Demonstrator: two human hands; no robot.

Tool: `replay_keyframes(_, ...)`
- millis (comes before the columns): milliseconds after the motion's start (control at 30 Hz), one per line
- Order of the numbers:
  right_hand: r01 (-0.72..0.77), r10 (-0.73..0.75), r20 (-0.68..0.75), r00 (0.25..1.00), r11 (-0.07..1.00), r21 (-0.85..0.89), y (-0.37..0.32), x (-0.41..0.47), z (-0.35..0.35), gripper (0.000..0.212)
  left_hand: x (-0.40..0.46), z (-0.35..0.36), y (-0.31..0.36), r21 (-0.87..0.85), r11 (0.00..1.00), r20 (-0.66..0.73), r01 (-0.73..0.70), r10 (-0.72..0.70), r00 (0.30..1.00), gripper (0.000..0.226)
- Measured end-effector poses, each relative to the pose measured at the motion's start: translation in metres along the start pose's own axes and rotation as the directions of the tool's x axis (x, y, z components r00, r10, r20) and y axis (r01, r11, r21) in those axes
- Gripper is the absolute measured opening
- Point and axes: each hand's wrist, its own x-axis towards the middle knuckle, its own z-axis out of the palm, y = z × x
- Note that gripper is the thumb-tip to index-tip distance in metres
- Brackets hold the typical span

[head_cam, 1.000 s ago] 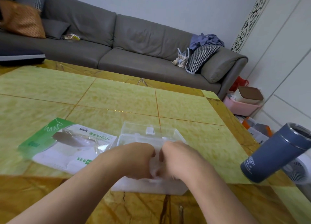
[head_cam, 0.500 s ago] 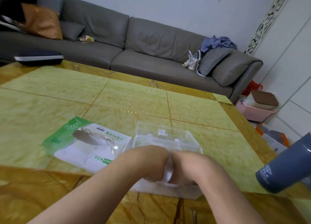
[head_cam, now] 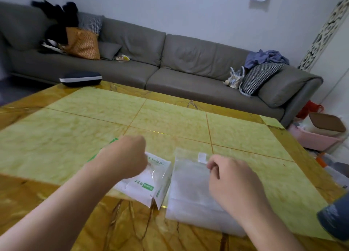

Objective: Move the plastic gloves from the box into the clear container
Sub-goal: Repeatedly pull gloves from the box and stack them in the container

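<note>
From the head camera, the clear plastic container (head_cam: 190,182), filled with cloudy plastic gloves (head_cam: 188,190), sits on the yellow marble table (head_cam: 75,137). Just left of the container, touching it, lies the white-and-green glove box (head_cam: 151,182). The left hand (head_cam: 125,156) sits curled over the box; its grip cannot be told. The right hand (head_cam: 232,179) hangs curled over the container, seemingly holding nothing.

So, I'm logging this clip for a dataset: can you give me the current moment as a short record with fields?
setting: tiled table in front of a grey sofa
glove box: green and white glove box, lying flat
container: clear container, right beside the box, filled with whitish plastic
left hand: left hand over the box, fingers curled; grip hidden
right hand: right hand over the container, fingers curled
other: blue bottle at the right edge
</note>
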Motion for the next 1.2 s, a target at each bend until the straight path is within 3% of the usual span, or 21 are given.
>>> replay_keyframes(100, 0.197, -0.193, -0.041, 0.980, 0.973, 0.122, -0.010, -0.005, 0.012, 0.026, 0.004, 0.013, -0.022, 0.229, 0.972, 0.267, -0.059, -0.004, 0.964, 0.031)
replay_keyframes(167, 0.268, -0.267, -0.029, 0.963, 0.952, 0.147, -0.015, -0.006, 0.019, 0.029, -0.001, 0.011, -0.018, 0.290, 0.948, 0.336, -0.130, 0.027, 0.942, 0.045)
replay_keyframes(200, 0.292, -0.292, -0.024, 0.956, 0.944, 0.151, -0.018, -0.007, 0.022, 0.030, -0.006, 0.009, -0.013, 0.310, 0.940, 0.339, -0.146, 0.035, 0.940, 0.031)
replay_keyframes(233, 0.310, -0.311, -0.017, 0.950, 0.938, 0.153, -0.019, -0.007, 0.025, 0.031, -0.007, 0.010, -0.010, 0.321, 0.933, 0.325, -0.164, 0.054, 0.944, 0.021)
replay_keyframes(267, 0.328, -0.330, -0.014, 0.944, 0.931, 0.160, -0.021, -0.008, 0.028, 0.032, -0.006, 0.012, -0.009, 0.346, 0.927, 0.278, -0.145, 0.046, 0.959, 0.028)
replay_keyframes(333, 0.355, -0.360, -0.001, 0.933, 0.919, 0.174, -0.026, -0.009, 0.031, 0.033, -0.003, 0.016, -0.014, 0.317, 0.946, 0.182, -0.075, 0.017, 0.983, 0.022)
replay_keyframes(533, 0.351, -0.362, 0.020, 0.932, 0.915, 0.197, -0.030, -0.011, 0.038, 0.040, 0.000, 0.014, -0.019, 0.106, 0.994, 0.095, 0.036, -0.046, 0.994, 0.023)
replay_keyframes(567, 0.349, -0.358, 0.012, 0.934, 0.915, 0.202, -0.029, -0.011, 0.039, 0.042, 0.001, 0.013, -0.020, 0.126, 0.992, 0.129, 0.026, -0.043, 0.991, 0.019)
replay_keyframes(667, 0.353, -0.358, -0.015, 0.934, 0.911, 0.215, -0.028, -0.011, 0.039, 0.041, 0.002, 0.015, -0.019, 0.165, 0.986, 0.270, -0.004, -0.041, 0.962, 0.048)
replay_keyframes(700, 0.355, -0.359, -0.024, 0.933, 0.909, 0.219, -0.027, -0.011, 0.039, 0.040, 0.001, 0.016, -0.017, 0.162, 0.987, 0.278, -0.019, -0.027, 0.960, 0.048)
replay_keyframes(800, 0.356, -0.359, -0.028, 0.933, 0.907, 0.227, -0.026, -0.012, 0.037, 0.038, 0.003, 0.017, -0.014, 0.217, 0.975, 0.164, -0.041, 0.005, 0.986, 0.021)
replay_keyframes(933, 0.356, -0.360, -0.029, 0.933, 0.903, 0.239, -0.024, -0.012, 0.035, 0.037, -0.001, 0.014, -0.017, 0.083, 0.996, 0.115, 0.043, -0.052, 0.992, 0.028)
replay_keyframes(1067, 0.345, -0.344, -0.050, 0.938, 0.899, 0.269, -0.020, -0.011, 0.035, 0.037, 0.003, 0.006, -0.025, -0.051, 0.995, -0.055, 0.083, -0.086, 0.995, 0.022)
replay_keyframes(1200, 0.353, -0.342, -0.089, 0.936, 0.894, 0.276, -0.018, -0.009, 0.036, 0.035, -0.001, 0.003, -0.020, -0.024, 0.997, -0.107, 0.079, -0.081, 0.991, 0.008)
